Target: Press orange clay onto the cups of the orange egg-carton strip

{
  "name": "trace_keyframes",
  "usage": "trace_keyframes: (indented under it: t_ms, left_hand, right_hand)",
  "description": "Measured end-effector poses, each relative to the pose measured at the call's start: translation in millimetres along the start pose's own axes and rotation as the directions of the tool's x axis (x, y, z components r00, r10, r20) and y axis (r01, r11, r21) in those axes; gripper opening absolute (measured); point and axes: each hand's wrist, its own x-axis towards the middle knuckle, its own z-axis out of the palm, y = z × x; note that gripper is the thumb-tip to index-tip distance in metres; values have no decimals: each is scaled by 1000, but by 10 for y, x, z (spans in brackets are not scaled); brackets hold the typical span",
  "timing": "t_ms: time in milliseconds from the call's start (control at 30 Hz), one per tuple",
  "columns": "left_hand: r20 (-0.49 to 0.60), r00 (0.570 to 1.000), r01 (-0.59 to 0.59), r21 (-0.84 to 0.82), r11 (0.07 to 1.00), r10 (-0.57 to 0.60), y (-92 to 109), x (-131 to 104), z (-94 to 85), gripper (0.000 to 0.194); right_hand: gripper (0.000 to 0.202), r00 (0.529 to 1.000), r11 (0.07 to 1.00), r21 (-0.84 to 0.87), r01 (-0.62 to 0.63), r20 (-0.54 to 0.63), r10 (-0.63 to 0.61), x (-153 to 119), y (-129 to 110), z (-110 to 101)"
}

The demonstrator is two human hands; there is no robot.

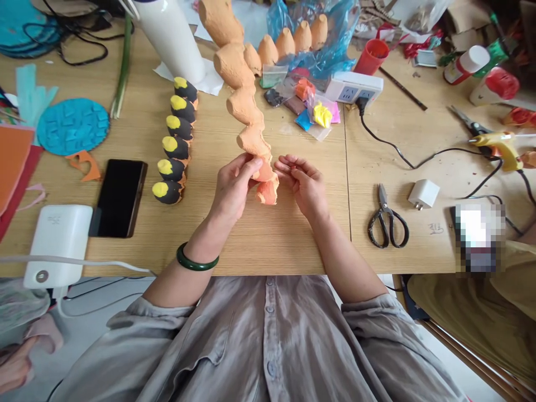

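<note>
My left hand (235,185) grips an orange-painted egg carton strip (244,106) near its close end. The strip stretches up and away from me over the table, its cups in a row. Just right of that end is my right hand (305,184), fingers curled and thumb pressed to them; whatever they hold, if anything, is too small to make out. Left of the hands stands another egg carton strip (178,128), painted black with yellow tops. A third, orange egg carton strip (286,43) lies farther back by a blue plastic bag (335,33).
To the right lie scissors (386,220), a white plug adapter (424,194) and a yellow glue gun (498,146). A power strip (354,88) sits beyond clay packets (321,114). On the left are a phone (119,196), a power bank (58,240) and a white bottle (170,42).
</note>
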Motion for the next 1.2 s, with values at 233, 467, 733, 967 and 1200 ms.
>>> trace_keyframes:
  t_ms: [233,467,733,967,1200]
  left_hand:
    - [10,999,44,-30,999,-43,-56,-1,-22,32]
    - [-2,998,58,-47,997,-58,-52,-19,-23,35]
    - [-4,999,46,6,999,-46,-95,-12,-63,36]
    - [55,997,48,47,998,-50,-124,-49,-110,45]
    - [66,997,37,13,999,-37,-147,-109,-78,48]
  right_hand:
    - [47,993,995,-79,57,-96,-65,-87,-106,90]
    - [41,995,984,-176,12,-94,-29,-194,-172,231]
    - [48,991,961,-244,132,69,-119,-234,-114,207]
    - [60,987,938,-307,161,41,-156,-285,-119,257]
    - [40,968,885,-396,245,44,-248,-371,-154,345]
